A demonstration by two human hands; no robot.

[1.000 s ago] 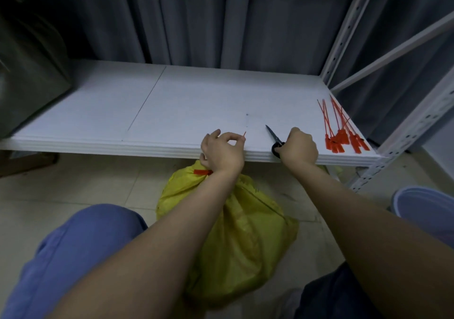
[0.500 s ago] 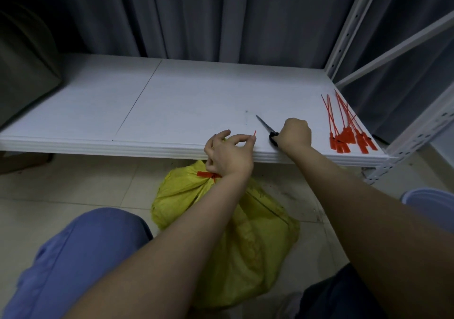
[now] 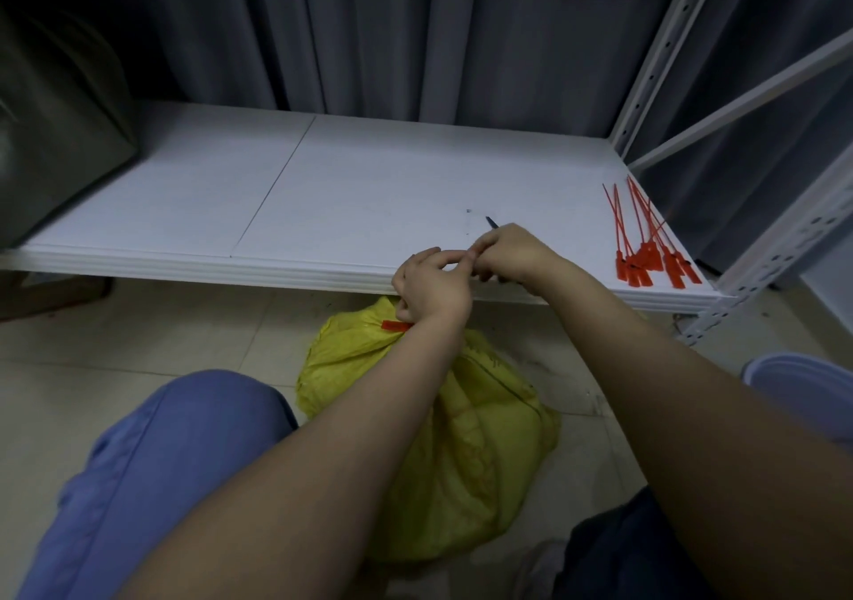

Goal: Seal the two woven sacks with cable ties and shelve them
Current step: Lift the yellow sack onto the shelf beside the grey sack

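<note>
Knees in blue trousers bracket the yellow sack, which sits on the floor just below the shelf's front edge, probably kept low and close so its neck comes up within easy reach. A red cable tie is cinched round the gathered neck, so this sack looks sealed but not yet shelved. The left hand clasps the neck just above the tie with its lower fingers curled, while thumb and forefinger form a ring higher up, seemingly holding the tie's loose tail taut; the tail itself is too thin to make out. The right hand meets those fingertips, clenched round a pair of scissors whose dark tip pokes out beyond the knuckles over the shelf, most likely brought in to trim the excess. Spare red ties lie fanned at the front right corner of the shelf, handy for the second sack. At the left end of the shelf stands a dark bulky shape; whether it is the other sack cannot be told. Grey curtain hangs behind the back edge.
</note>
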